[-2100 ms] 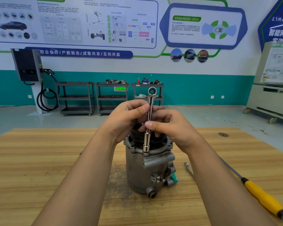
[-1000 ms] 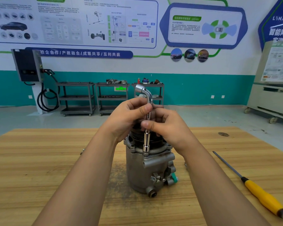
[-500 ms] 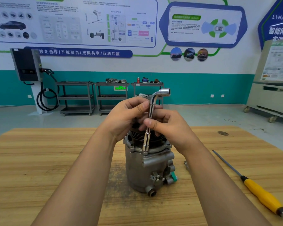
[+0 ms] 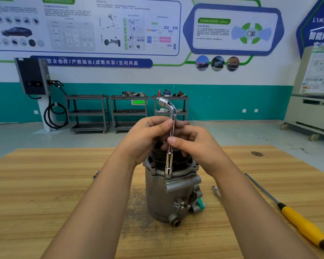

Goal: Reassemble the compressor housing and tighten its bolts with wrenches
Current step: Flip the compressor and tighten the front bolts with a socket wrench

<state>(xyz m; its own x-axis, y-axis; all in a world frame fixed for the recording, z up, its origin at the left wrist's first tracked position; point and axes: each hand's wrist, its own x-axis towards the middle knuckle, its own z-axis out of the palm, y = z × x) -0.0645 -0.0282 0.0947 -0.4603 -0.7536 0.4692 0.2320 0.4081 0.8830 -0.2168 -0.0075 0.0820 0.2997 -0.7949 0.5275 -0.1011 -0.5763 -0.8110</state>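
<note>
I see the compressor housing standing upright at the middle of the wooden table, ribbed pulley end up. An L-shaped socket wrench stands nearly vertical, its lower socket seated on the housing's flange at the 6 o'clock edge of the rim. The left hand curls fingers and thumb round the upper shaft just under the bend. The right hand pinches the shaft just below, thumb in front. The wrench's bent head points toward 10 o'clock. A yellow-handled screwdriver lies at 4 o'clock from the housing, well apart.
</note>
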